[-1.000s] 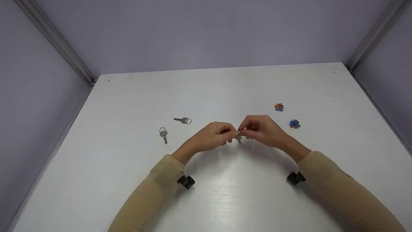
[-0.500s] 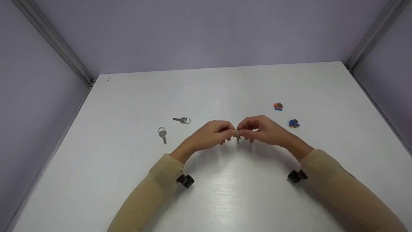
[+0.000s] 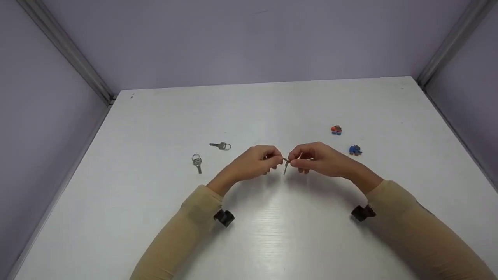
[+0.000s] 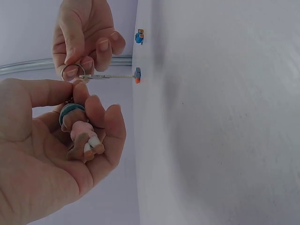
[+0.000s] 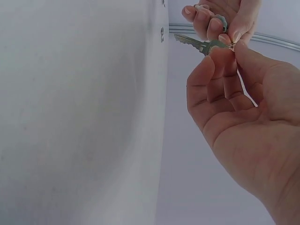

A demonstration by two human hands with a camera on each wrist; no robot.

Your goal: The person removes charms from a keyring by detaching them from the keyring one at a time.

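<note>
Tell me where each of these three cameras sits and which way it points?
Head: worn on the head, looking forward and down at the white table; both forearms and hands show.
Left wrist: on the left wrist, looking along the left hand, which holds a small figure charm.
Right wrist: on the right wrist, looking along the right hand.
Shared: all three show both hands meeting at the key and ring.

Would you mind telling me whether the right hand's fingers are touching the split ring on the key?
Touching: the left wrist view shows the right hand pinching the ring between its fingers.
</note>
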